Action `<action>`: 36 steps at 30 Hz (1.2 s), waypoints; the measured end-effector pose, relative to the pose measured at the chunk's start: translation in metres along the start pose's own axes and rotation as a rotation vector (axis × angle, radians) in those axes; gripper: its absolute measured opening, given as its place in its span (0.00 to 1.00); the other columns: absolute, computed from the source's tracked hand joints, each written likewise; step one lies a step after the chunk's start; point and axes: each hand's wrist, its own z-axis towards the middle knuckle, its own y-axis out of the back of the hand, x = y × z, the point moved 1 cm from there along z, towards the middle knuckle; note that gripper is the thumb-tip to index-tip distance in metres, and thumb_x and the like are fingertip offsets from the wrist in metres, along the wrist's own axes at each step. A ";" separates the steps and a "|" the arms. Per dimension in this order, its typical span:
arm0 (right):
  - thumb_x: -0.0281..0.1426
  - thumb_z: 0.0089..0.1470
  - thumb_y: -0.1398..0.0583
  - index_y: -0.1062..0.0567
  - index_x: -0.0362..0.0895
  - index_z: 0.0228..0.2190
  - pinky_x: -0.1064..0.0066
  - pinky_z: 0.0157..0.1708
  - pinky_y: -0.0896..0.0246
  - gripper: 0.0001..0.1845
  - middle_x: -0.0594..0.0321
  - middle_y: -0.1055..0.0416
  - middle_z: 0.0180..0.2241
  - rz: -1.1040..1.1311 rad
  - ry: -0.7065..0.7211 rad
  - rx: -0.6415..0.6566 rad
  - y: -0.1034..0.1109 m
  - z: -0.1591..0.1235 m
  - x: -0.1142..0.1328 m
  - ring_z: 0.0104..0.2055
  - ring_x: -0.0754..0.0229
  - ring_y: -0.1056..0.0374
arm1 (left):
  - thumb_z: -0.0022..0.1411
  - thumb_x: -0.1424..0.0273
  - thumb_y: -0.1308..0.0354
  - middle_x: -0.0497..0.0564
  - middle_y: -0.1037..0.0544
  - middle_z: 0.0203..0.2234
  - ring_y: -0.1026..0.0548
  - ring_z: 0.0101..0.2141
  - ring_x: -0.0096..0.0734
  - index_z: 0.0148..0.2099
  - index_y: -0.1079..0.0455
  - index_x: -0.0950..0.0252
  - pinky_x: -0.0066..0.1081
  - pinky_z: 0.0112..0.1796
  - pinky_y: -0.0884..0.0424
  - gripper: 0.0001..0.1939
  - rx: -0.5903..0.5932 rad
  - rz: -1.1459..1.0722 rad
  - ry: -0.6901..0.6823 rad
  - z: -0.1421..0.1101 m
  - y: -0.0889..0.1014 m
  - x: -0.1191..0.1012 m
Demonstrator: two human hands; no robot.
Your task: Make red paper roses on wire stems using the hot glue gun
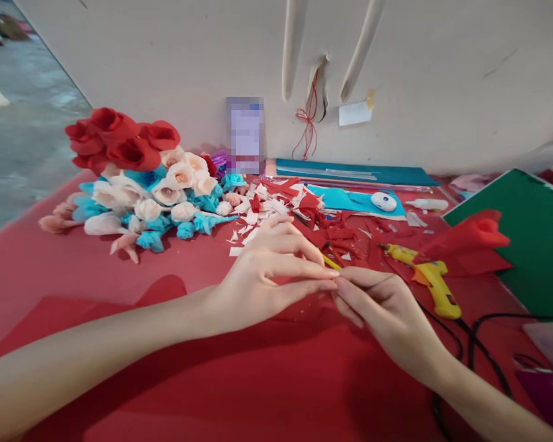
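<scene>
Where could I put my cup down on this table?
Two patches look bare: the strip of table between the flowers and the red paper, and the red stretch between the forearms. It is crowded beyond the left hand with scraps, and at the right with the glue gun, its cord and the green board.

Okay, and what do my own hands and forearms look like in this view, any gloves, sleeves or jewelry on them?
Both the left hand and the right hand are bare: five-fingered, slim, with no gloves. No sleeve, watch or bracelet shows on the left forearm or right forearm, and I see no rings. Nail polish I can't make out.
</scene>
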 end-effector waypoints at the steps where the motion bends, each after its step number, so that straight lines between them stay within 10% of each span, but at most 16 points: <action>1: 0.32 0.55 0.48 0.35 0.41 0.19 0.76 0.15 0.61 0.16 0.71 0.49 0.15 -0.007 0.007 -0.004 0.000 0.000 0.001 0.17 0.73 0.55 | 0.54 0.70 0.41 0.48 0.25 0.24 0.32 0.30 0.29 0.32 0.24 0.61 0.34 0.42 0.39 0.05 0.002 0.004 -0.004 0.000 0.001 0.000; 8: 0.29 0.51 0.46 0.30 0.40 0.21 0.78 0.12 0.64 0.10 0.71 0.49 0.13 -0.079 -0.036 -0.042 -0.001 0.002 -0.001 0.15 0.73 0.57 | 0.54 0.76 0.43 0.47 0.24 0.24 0.32 0.28 0.26 0.29 0.28 0.66 0.35 0.42 0.38 0.04 0.003 0.024 -0.062 0.001 0.001 -0.005; 20: 0.33 0.52 0.45 0.27 0.41 0.25 0.78 0.15 0.58 0.11 0.72 0.50 0.12 -0.090 -0.036 -0.077 0.005 0.002 -0.003 0.15 0.73 0.55 | 0.65 0.72 0.63 0.45 0.37 0.25 0.37 0.28 0.23 0.30 0.43 0.65 0.25 0.31 0.38 0.12 0.125 -0.095 0.364 0.002 -0.001 0.002; 26: 0.34 0.53 0.44 0.26 0.43 0.26 0.79 0.15 0.63 0.10 0.72 0.51 0.13 0.107 -0.085 -0.024 0.007 0.001 -0.007 0.16 0.74 0.57 | 0.61 0.69 0.54 0.43 0.39 0.16 0.40 0.21 0.23 0.21 0.41 0.66 0.26 0.27 0.42 0.16 0.350 0.067 0.219 0.002 -0.011 0.021; 29: 0.36 0.53 0.44 0.26 0.43 0.24 0.79 0.15 0.65 0.12 0.72 0.52 0.13 0.171 -0.126 -0.017 0.007 0.002 -0.009 0.16 0.75 0.58 | 0.55 0.73 0.45 0.46 0.30 0.26 0.33 0.29 0.26 0.32 0.33 0.65 0.26 0.33 0.39 0.01 0.283 0.078 0.193 0.000 -0.016 0.028; 31: 0.37 0.53 0.44 0.27 0.42 0.24 0.79 0.15 0.65 0.13 0.72 0.52 0.12 0.177 -0.132 -0.021 0.006 0.003 -0.010 0.15 0.75 0.57 | 0.55 0.74 0.45 0.49 0.29 0.36 0.32 0.36 0.27 0.42 0.35 0.65 0.26 0.38 0.38 0.10 0.207 0.049 0.184 0.001 -0.014 0.026; 36: 0.37 0.53 0.43 0.29 0.40 0.24 0.80 0.14 0.64 0.13 0.73 0.50 0.12 0.155 -0.133 -0.045 0.004 0.005 -0.011 0.15 0.76 0.57 | 0.64 0.70 0.58 0.47 0.31 0.26 0.33 0.29 0.23 0.31 0.36 0.67 0.23 0.33 0.37 0.12 0.195 -0.172 0.171 0.003 -0.003 0.005</action>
